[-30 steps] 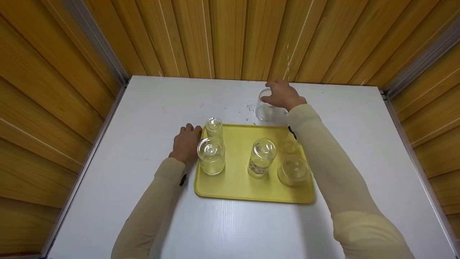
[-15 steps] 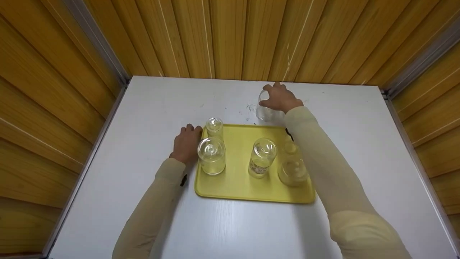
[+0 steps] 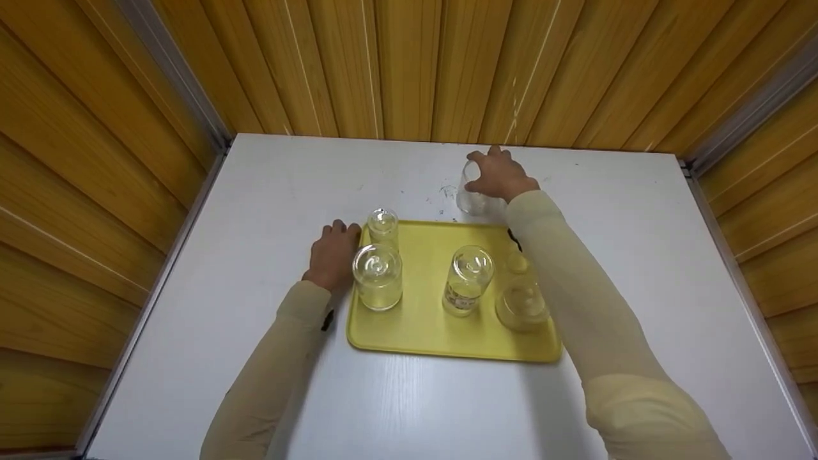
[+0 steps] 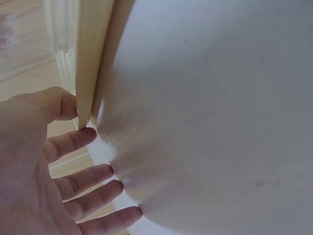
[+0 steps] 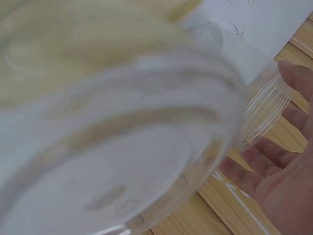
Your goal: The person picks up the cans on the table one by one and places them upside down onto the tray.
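At the back of the white table my right hand [image 3: 501, 176] grips a clear glass jar [image 3: 470, 199] near its top, fingers and thumb around the mouth. Screw threads ring that mouth in the right wrist view, where the jar [image 5: 266, 110] shows beside the thumb. My left hand [image 3: 331, 255] lies at the left edge of a yellow tray [image 3: 415, 338]. Seen from the left wrist, thumb and index fingertip touch the tray's rim [image 4: 90, 58], and the other fingers [image 4: 95, 198] reach straight out to the table. Part of the jar is hidden behind my right hand.
Several upturned clear glasses stand on the tray: a tall patterned glass [image 3: 466, 284], a wide glass [image 3: 523, 306], and a larger glass [image 3: 378, 281] before a slim glass [image 3: 383, 227] at the left. My right sleeve [image 3: 591, 300] crosses the tray's right edge. Wood-look panels [image 3: 409, 70] enclose the table.
My right hand has come down slightly and closed its fingers further around the jar's top. The left hand and the tray have stayed in place.
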Motion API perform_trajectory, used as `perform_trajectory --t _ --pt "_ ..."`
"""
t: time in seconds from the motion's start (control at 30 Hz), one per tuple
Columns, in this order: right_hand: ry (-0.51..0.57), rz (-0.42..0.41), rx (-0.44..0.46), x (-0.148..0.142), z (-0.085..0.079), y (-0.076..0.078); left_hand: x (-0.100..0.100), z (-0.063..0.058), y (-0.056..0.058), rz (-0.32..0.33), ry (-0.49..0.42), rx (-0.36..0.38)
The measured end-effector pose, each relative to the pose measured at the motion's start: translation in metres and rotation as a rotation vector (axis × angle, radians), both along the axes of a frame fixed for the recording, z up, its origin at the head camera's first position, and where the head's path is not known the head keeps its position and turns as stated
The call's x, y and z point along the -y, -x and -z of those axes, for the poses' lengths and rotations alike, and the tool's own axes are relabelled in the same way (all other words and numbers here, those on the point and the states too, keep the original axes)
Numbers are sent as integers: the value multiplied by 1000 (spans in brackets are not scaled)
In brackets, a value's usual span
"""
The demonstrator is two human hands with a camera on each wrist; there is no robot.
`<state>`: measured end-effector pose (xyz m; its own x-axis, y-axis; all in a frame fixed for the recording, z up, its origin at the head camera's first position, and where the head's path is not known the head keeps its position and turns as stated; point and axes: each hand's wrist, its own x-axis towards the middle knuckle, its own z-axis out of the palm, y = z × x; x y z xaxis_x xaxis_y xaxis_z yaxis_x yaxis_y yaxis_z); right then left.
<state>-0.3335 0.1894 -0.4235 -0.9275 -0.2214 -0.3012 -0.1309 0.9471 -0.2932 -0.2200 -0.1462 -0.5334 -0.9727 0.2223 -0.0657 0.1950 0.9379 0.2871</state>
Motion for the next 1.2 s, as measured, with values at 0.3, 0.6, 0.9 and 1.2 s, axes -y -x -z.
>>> perform_trajectory --t 0.3,0.6,0.9,1.2 --pt "23 50 16 -3 -1 -2 -3 -2 -2 -4 -6 -5" --pt "43 42 1 -9 -3 -4 -3 0 -3 5 -7 -44" --pt "88 69 6 -15 -8 -3 -1 0 -2 7 -18 -33" --pt "188 129 12 -18 -16 -6 1 2 -1 -1 -26 -28"
